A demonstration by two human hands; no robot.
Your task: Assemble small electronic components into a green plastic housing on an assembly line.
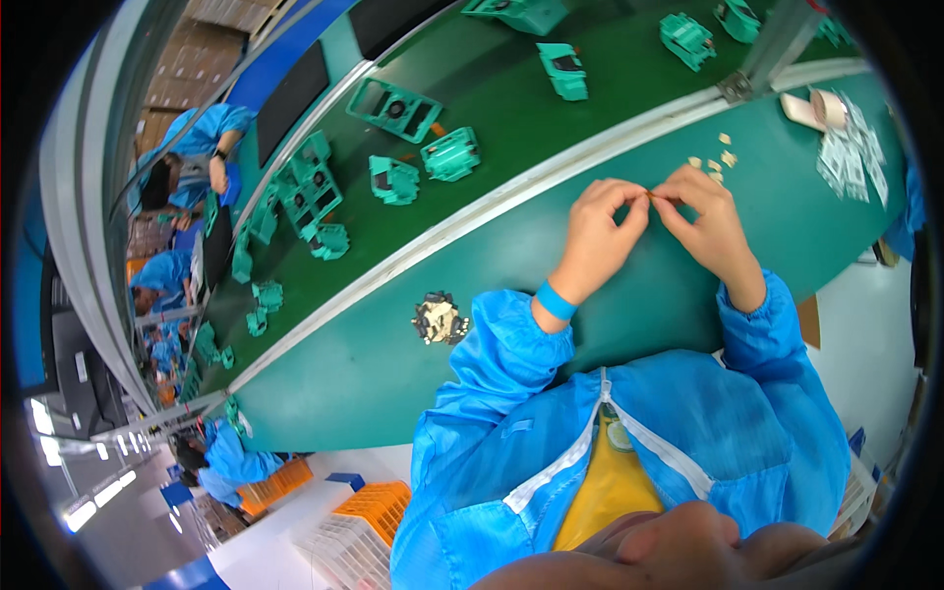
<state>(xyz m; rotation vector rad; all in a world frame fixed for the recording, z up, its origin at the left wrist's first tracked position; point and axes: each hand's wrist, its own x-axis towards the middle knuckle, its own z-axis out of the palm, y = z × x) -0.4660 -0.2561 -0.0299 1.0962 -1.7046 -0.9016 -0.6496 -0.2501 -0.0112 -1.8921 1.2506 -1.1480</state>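
Note:
My left hand [598,234], with a blue band at its wrist, and my right hand [706,222] meet above the green worktable [364,388]. Their thumbs and forefingers pinch a tiny orange piece [650,195] between them; its exact kind is too small to make out. Just beyond my right hand lie several small cream-coloured pieces [728,157]. To the left of my left forearm is a small heap of cream and black parts [440,320].
A metal rail [472,220] separates the table from a green belt carrying several teal plastic housings [450,154]. At the far right are a tape roll [828,108] and clear packets [854,157]. Co-workers [231,462] sit along the left; orange crates [379,506] stand on the floor.

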